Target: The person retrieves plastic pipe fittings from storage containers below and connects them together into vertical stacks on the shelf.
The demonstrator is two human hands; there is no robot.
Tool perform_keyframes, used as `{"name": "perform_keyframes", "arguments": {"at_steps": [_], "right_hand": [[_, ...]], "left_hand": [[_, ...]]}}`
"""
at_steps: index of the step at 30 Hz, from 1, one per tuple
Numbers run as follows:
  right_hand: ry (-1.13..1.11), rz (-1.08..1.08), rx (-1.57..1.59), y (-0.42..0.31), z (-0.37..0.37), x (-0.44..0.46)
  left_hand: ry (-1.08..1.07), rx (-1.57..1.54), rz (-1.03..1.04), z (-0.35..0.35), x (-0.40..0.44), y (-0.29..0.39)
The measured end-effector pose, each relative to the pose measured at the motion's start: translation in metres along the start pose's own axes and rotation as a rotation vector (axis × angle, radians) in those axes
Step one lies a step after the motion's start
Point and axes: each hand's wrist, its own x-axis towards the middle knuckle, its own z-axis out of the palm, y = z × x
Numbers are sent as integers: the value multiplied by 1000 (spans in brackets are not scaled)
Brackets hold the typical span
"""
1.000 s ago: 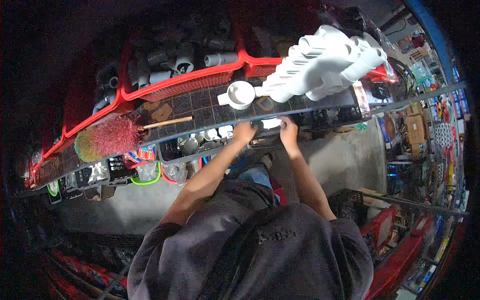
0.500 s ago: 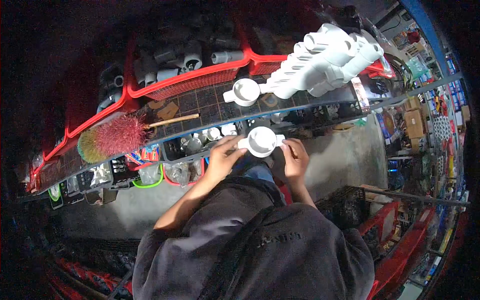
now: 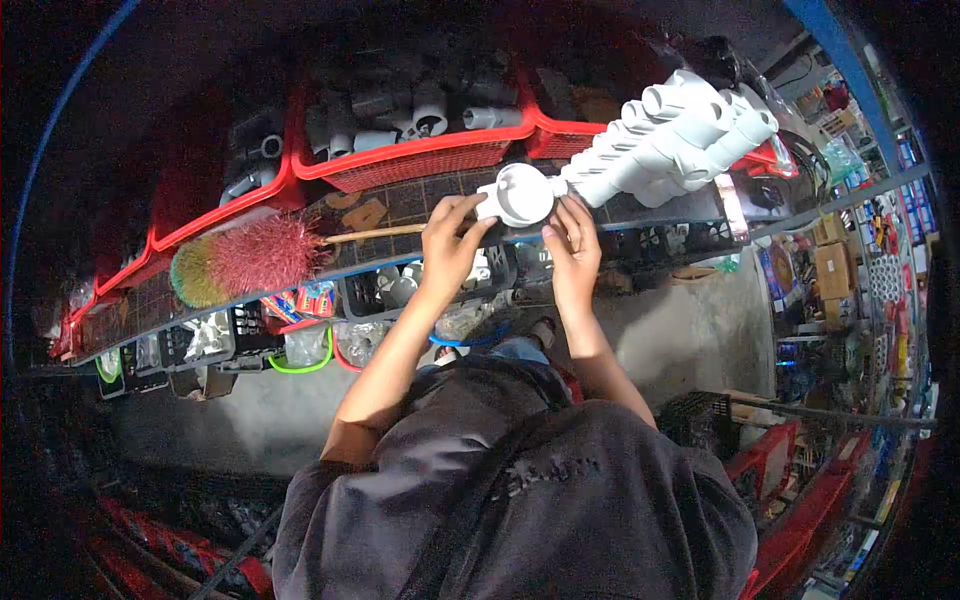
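A white plastic pipe tee (image 3: 525, 196), its round opening facing up, is held over the shelf's front part between both hands. My left hand (image 3: 452, 248) grips the short stub on its left side with thumb and fingers. My right hand (image 3: 573, 245) is closed around the stub on the right. A stack of similar white pipe fittings (image 3: 665, 150) leans in slanting rows just beyond my right fingertips. The fitting seen on the shelf earlier is hidden now; I cannot tell whether the held tee rests on it.
Red plastic baskets (image 3: 415, 158) of grey fittings line the back of the dark shelf (image 3: 425, 186). A pink and green duster (image 3: 262, 252) lies to the left. Below the shelf edge are black crates (image 3: 355, 300) and bags. Stocked shelves (image 3: 885, 280) stand at right.
Both hands have moved forward and up with the white pipe tee, from in front of the shelf edge to over the shelf, beside the stacked fittings. The view has shifted slightly.
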Motion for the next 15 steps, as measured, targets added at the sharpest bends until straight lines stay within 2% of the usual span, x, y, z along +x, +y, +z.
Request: {"name": "perform_keyframes", "arguments": {"at_steps": [7,15], "right_hand": [[-49,8,-81,-4,5,5],[-99,-6,-159,2,6,3]], "left_hand": [[3,5,-60,8,8,-17],[-100,46,-101,8,24,-20]]}}
